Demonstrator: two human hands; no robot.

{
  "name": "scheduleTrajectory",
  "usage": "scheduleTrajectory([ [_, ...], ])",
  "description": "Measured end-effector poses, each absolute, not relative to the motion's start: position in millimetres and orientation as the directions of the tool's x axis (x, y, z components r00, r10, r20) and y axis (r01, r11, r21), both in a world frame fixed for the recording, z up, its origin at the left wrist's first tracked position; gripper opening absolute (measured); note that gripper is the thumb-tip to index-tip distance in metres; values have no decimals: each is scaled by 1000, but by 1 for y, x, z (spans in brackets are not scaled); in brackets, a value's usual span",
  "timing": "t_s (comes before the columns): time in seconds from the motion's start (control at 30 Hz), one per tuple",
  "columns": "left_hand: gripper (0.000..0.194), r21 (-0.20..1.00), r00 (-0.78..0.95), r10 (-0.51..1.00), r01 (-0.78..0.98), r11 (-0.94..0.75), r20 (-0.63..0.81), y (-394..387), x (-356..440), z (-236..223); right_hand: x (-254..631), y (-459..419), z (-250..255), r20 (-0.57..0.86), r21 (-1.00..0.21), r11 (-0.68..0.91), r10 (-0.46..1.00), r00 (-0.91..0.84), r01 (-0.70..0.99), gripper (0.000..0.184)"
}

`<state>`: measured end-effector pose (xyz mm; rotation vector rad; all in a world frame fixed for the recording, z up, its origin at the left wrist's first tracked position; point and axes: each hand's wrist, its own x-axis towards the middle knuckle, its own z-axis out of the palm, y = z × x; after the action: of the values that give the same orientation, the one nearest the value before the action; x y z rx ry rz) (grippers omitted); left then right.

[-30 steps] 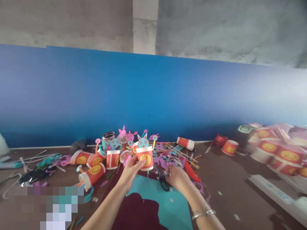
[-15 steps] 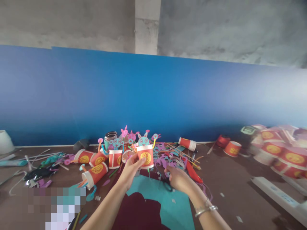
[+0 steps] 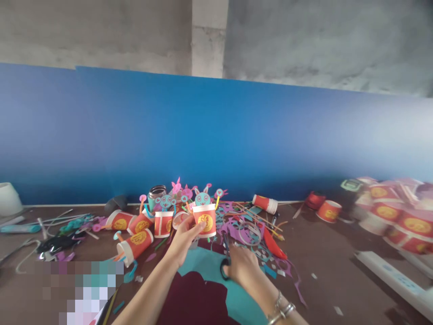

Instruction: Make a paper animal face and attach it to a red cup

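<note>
My left hand [image 3: 185, 237] is closed around the side of a red and white paper cup [image 3: 204, 220] with a yellow emblem. A blue paper rabbit head [image 3: 203, 199] stands above the cup's rim, with straw arms at its sides. My right hand [image 3: 244, 264] is closed on black-handled scissors [image 3: 224, 270] low over the table, blades pointing away from me. Part of the handle is hidden by the fingers. Beneath both hands lie a teal sheet [image 3: 199, 259] and a dark maroon piece [image 3: 191, 298].
Several decorated cups [image 3: 137, 243] lie or stand left of my hands. Purple paper scraps [image 3: 233, 228] and sticks spread behind the right hand. Stacked cups [image 3: 270, 204] lie at the back. A power strip [image 3: 394, 275] and a heap of cups [image 3: 416, 221] occupy the right side.
My right hand has come down and slightly left, and its fingers have closed on the scissors. The left hand keeps the cup in nearly the same place.
</note>
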<state>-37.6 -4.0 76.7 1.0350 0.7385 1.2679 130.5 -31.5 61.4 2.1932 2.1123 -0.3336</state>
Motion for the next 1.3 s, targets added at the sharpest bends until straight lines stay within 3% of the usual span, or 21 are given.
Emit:
scheduleTrajectory([
  [0.27, 47, 930, 208, 969, -364, -47, 130, 3, -42, 71, 152, -36, 61, -164, -53, -33, 986, 23, 998, 33],
  [0.43, 46, 925, 211, 969, -379, -42, 131, 4, -44, 71, 189, -28, 64, -110, -223, 21, 993, -46, 975, 39],
  [0.57, 45, 927, 256, 958, -374, -28, 132, 5, -46, 71, 210, -21, 74, -186, -359, 138, 959, -215, 923, 37],
  [0.73, 42, 955, 306, 945, -297, -22, 117, 4, -46, 71, 207, -23, 92, -350, -597, 98, 862, -368, 796, 46],
  [0.87, 44, 953, 359, 930, -302, 32, 82, 3, -42, 67, 190, -21, 96, -334, -702, 127, 811, -481, 701, 50],
  [1.3, 50, 938, 389, 917, -343, 53, 91, -2, -36, 65, 179, -7, 82, -308, -739, 168, 777, -549, 652, 52],
])
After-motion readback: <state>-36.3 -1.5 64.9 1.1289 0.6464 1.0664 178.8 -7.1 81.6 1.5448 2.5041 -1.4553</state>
